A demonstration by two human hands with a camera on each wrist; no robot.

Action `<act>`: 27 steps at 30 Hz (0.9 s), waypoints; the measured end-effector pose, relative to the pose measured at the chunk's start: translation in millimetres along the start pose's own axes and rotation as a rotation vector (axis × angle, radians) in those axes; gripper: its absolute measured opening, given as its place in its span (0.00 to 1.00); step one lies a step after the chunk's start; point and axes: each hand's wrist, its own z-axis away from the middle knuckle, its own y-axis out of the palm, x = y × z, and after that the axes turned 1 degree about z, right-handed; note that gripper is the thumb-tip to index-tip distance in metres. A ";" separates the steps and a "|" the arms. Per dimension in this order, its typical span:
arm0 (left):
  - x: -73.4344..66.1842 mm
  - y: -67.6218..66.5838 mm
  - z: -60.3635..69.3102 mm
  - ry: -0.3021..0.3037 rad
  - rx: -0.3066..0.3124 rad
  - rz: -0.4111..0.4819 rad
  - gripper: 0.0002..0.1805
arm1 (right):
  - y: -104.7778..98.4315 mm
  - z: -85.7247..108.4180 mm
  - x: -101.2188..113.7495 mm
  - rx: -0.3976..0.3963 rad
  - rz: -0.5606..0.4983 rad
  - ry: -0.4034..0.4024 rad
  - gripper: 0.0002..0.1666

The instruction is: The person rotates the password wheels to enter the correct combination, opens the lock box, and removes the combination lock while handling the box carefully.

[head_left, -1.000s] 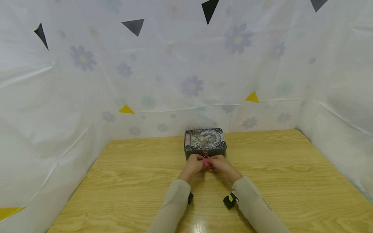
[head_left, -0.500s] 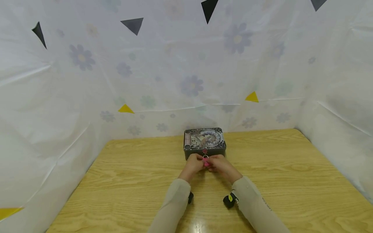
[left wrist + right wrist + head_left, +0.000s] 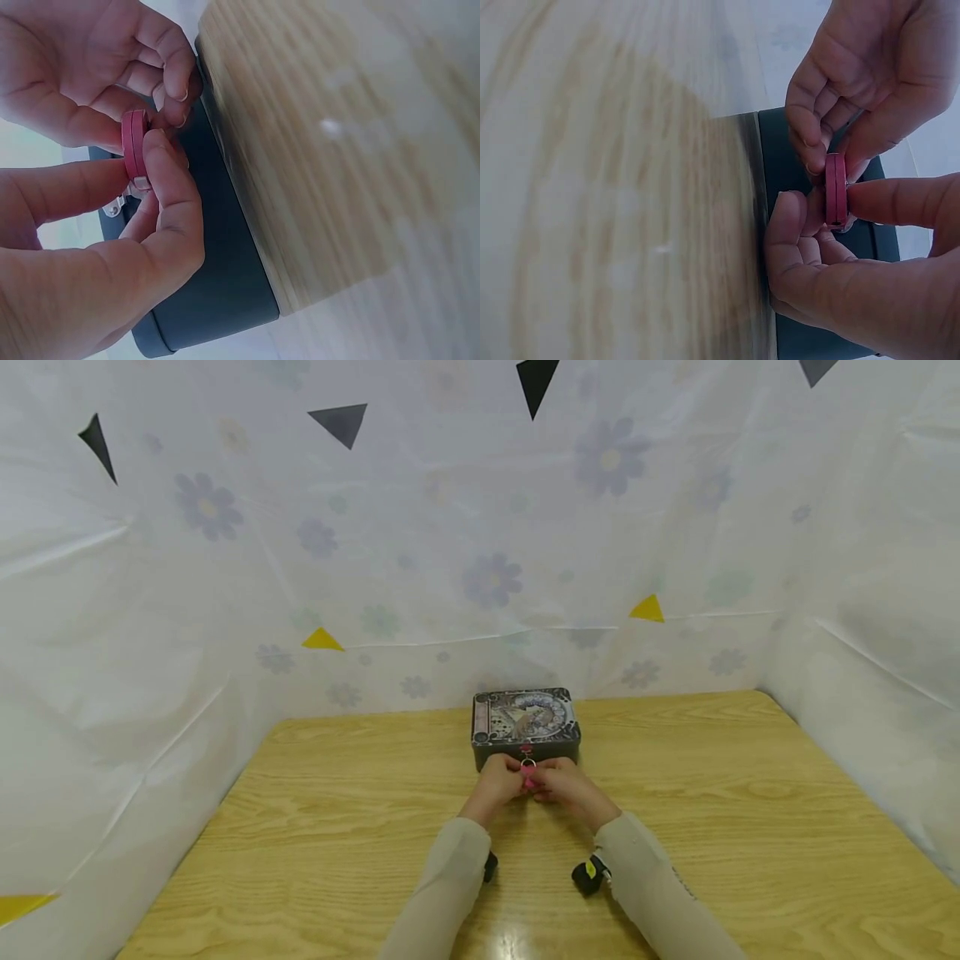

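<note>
A small pink padlock (image 3: 528, 775) with a silver shackle hangs at the front of a dark tin box (image 3: 525, 718) with a patterned lid; in the wrist views the padlock (image 3: 135, 148) looks red and edge-on. My left hand (image 3: 497, 787) pinches it between thumb and fingers from the left. From the right, my right hand (image 3: 573, 787) pinches the same padlock (image 3: 835, 191). The fingertips of both hands lie close together there. A metal clasp (image 3: 114, 207) shows partly behind it in the left wrist view. Fingers hide part of the shackle.
The box stands near the back edge of a wooden table (image 3: 337, 843). White sheeting (image 3: 420, 527) with flowers and triangles rises behind and at both sides. A black wrist device (image 3: 588, 877) is by the right sleeve.
</note>
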 end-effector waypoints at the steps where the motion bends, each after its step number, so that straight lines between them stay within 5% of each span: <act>1: -0.5 0.2 0.0 -0.005 -0.003 0.000 0.07 | 0.3 0.0 0.2 0.000 -0.004 0.001 0.12; 4: 2.0 1.4 -4.6 -0.023 -0.006 0.012 0.07 | 1.1 0.4 1.0 0.001 -0.014 0.003 0.11; 11: 35.3 7.1 -38.0 0.015 0.019 0.042 0.05 | 1.6 0.9 0.5 0.016 -0.016 -0.011 0.10; 15: 15.2 4.5 -19.5 -0.031 -0.001 0.017 0.07 | 2.1 0.5 -0.3 0.003 -0.001 -0.002 0.09; 19: 2.1 2.7 -3.7 -0.010 -0.025 -0.015 0.07 | 2.8 -0.2 -0.8 -0.015 0.010 0.012 0.10; 27: 2.7 2.2 -3.0 -0.027 -0.039 0.009 0.08 | 3.3 -0.6 -0.8 -0.033 -0.005 0.040 0.17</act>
